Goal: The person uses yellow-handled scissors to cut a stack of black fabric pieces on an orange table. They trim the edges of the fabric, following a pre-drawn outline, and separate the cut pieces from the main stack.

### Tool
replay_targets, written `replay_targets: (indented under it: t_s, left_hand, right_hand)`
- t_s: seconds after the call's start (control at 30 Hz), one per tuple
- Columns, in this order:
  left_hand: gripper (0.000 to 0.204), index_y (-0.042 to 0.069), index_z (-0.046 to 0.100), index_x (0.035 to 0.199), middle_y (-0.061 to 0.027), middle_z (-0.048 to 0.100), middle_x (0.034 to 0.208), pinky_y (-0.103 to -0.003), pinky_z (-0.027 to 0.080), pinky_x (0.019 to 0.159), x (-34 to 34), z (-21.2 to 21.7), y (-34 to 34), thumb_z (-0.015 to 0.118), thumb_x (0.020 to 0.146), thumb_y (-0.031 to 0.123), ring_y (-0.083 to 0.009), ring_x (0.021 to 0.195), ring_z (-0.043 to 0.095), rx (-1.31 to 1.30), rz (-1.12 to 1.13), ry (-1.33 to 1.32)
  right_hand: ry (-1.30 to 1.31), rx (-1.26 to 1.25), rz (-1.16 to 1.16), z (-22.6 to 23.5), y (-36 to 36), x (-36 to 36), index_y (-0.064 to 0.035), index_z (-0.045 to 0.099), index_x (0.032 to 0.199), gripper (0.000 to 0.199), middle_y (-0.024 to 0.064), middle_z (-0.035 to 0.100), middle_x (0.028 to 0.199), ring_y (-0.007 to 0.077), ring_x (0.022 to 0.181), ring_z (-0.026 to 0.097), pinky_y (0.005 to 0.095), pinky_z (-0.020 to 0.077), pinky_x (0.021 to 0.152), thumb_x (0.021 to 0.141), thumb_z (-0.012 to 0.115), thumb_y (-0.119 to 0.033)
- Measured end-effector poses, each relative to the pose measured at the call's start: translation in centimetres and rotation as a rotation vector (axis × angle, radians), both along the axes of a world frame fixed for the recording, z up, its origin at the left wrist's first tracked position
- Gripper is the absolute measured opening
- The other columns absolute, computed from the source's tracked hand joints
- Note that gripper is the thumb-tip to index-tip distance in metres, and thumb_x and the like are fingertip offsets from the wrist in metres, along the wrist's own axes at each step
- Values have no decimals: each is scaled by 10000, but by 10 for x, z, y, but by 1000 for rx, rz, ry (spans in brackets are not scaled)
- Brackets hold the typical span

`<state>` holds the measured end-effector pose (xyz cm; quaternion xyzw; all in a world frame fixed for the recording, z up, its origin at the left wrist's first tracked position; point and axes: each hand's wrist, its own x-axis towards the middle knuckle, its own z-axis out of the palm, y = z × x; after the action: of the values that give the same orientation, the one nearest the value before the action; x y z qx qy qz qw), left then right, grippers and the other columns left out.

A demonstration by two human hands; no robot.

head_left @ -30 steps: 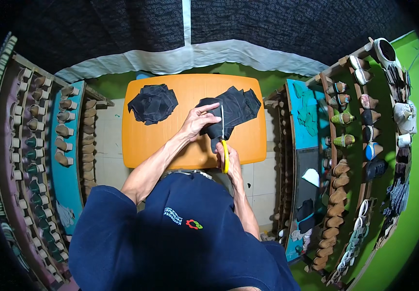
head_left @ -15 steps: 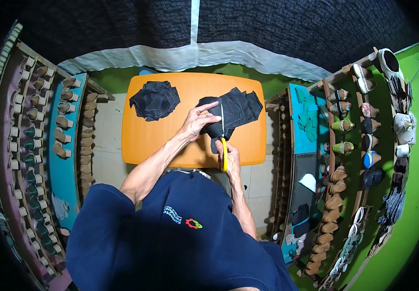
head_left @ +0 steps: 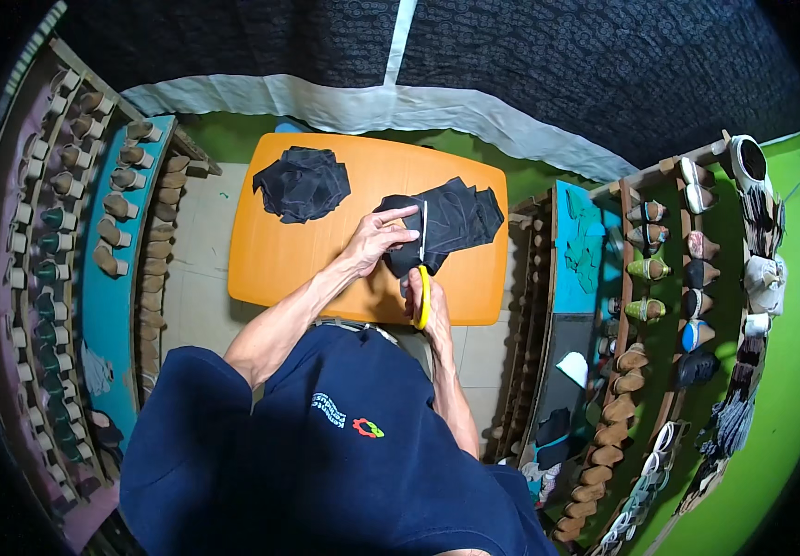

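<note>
My left hand is closed on a black fabric piece above the right part of the orange table, its index finger and thumb lying across the top. My right hand, nearer to me, grips yellow-handled scissors. A narrow pale strip runs away from the handle over the fabric, beside the left thumb; it looks like the blade, but I cannot be sure. Right behind the held piece lies a pile of black fabric pieces. Another black pile rests at the table's far left.
The orange table stands between racks. Shoe lasts line the left shelves, more lasts and shoes the right ones. Green scraps lie on a blue surface at right. A dark patterned curtain hangs behind the table.
The whole view has tilted slightly. My right hand and the scissors have shifted a little left, while my left hand keeps its hold on the fabric.
</note>
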<state>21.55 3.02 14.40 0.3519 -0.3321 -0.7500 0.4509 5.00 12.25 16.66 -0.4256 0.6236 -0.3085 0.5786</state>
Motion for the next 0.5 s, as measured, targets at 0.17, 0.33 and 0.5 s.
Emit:
replay_targets:
  t_s: [0.17,0.33,0.5]
  left_hand:
    - [619,23,490,1428,41,633,778,-189,481,666,-1,6,6,731,859,19,-61,764,652,35,35,51]
    - [630,34,490,1433,48,626,758,-182,479,668,2,1,8,737,853,13,-46,753,641,26,57,50]
    - [651,42,483,1441,62,608,732,-177,461,650,6,1,10,745,846,16,-24,692,585,50,87,52]
  right_hand:
    - [14,-1,-8,0,-5,6,-64,569,840,493,-17,436,571,90,436,444,262,380,414,974,551,-538]
    - [36,15,-23,-3,-5,7,-93,549,763,504,-24,441,564,83,422,442,255,362,400,952,581,-559]
    - [51,20,-48,-2,-5,12,-107,534,704,509,-33,448,552,76,406,435,249,346,385,933,621,-553]
